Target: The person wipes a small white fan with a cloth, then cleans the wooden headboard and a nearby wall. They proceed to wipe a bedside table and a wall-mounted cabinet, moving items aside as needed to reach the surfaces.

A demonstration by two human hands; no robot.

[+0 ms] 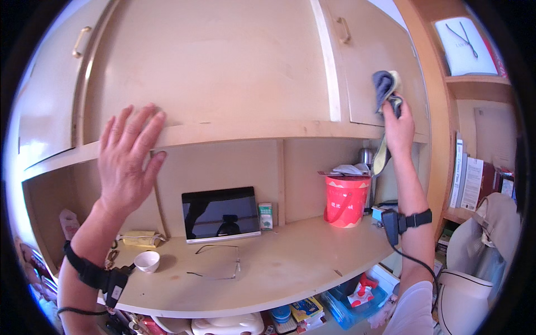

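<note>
My right hand (pixel 398 121) grips a folded grey and pale yellow cloth (pixel 384 90), raised before the right cabinet door (pixel 377 63) below its metal handle. A loose end of the cloth hangs down past the wrist. On the left, my left hand (pixel 132 155) is bare, its fingers apart over the lower ledge (pixel 234 130) of the wide cabinet panel (pixel 213 63). Whether its fingertips touch the panel cannot be told. Both forearms wear black straps with cabled devices.
On the desk shelf (pixel 268 289) stand a dark-screened tablet (pixel 222 213), a small box (pixel 265 216), a red paper bucket (pixel 346 201) and a white cup (pixel 147 261). Eyeglasses (pixel 237 268) lie in front. At right are a bookshelf (pixel 477 88) and a hanging beige bag (pixel 500 222). A blue bin (pixel 347 314) sits below.
</note>
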